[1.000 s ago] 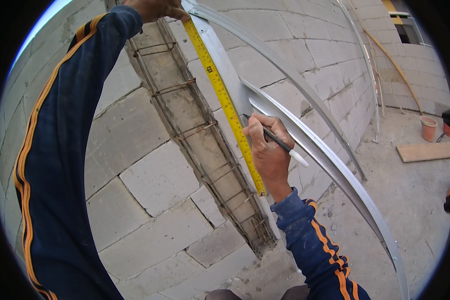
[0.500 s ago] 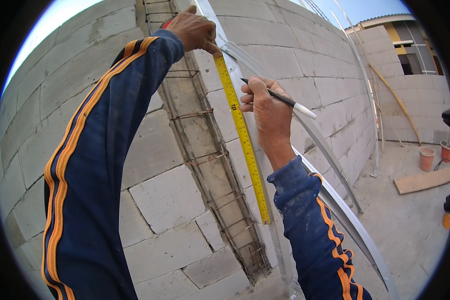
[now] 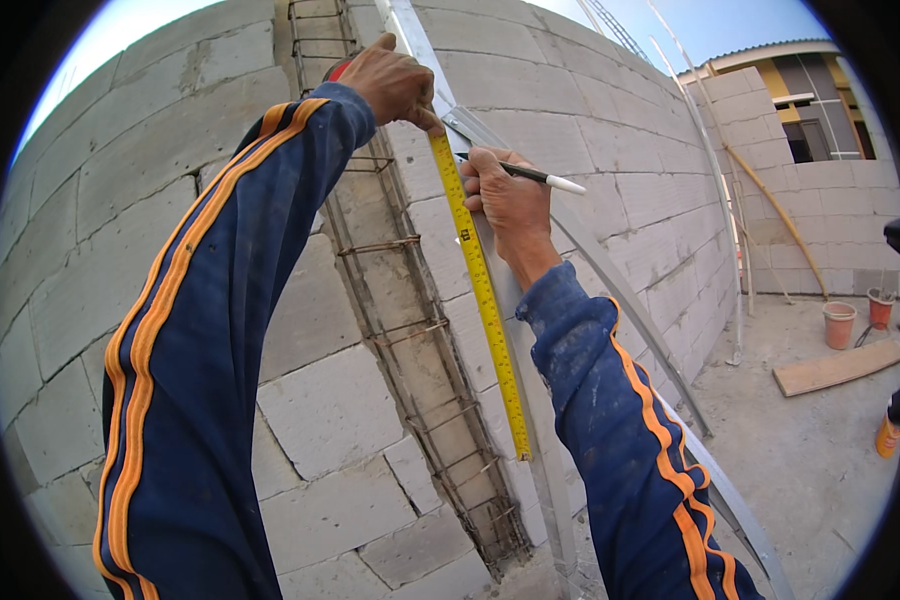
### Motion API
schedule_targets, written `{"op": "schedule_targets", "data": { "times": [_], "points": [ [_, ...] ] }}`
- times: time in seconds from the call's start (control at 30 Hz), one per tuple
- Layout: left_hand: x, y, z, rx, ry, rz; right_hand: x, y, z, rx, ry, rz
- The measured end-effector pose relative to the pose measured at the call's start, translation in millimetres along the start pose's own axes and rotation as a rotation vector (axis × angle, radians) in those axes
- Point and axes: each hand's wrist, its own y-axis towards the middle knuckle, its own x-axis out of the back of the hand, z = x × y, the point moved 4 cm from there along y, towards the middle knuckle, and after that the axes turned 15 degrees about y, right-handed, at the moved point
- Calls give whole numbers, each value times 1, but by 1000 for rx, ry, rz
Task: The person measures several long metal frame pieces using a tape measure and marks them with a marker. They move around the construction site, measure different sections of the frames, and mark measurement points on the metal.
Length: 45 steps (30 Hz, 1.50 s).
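Note:
My left hand [image 3: 390, 86] is closed at the top of a yellow tape measure [image 3: 483, 290]. A bit of its red case [image 3: 339, 70] peeks out behind the knuckles. The blade hangs down along a silver metal profile [image 3: 410, 35], its free end low against the metal. Between the fingers of my right hand [image 3: 513, 205] is a black marker pen [image 3: 526, 173] with a white end. Its dark tip points left, close to the tape's edge just below my left hand; whether it touches the metal I cannot tell.
A pale block wall [image 3: 335, 415] stands ahead, with a vertical rebar cage [image 3: 380, 245] in a gap. A thin metal strip [image 3: 625, 290] slants down to the right. On the concrete floor are a pot-shaped orange bucket [image 3: 839, 325], a wooden board [image 3: 838, 367] and an orange bottle [image 3: 888, 438].
My right hand has moved up and left, bringing the pen tip from right of the tape to its edge. The left hand keeps its grip on the tape.

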Motion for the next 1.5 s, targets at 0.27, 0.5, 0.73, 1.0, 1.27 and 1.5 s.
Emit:
{"op": "schedule_targets", "data": {
  "times": [0.27,0.5,0.73,1.0,1.27,1.5],
  "points": [
    [4,-2,-1,35,-40,0,0,-1,2,-17,-87,23],
    [-1,-2,1,29,-22,13,-1,0,1,-8,-85,24],
    [-1,-3,-1,56,-44,-9,1,0,-2,10,-79,14],
    [3,-5,-2,64,-84,9,10,-10,5,359,-289,-65],
    [-4,-8,0,64,-112,-7,13,-67,10,628,-831,59],
    [-28,-25,10,-13,-267,35,11,-91,14,498,-745,39]
  ]
}}
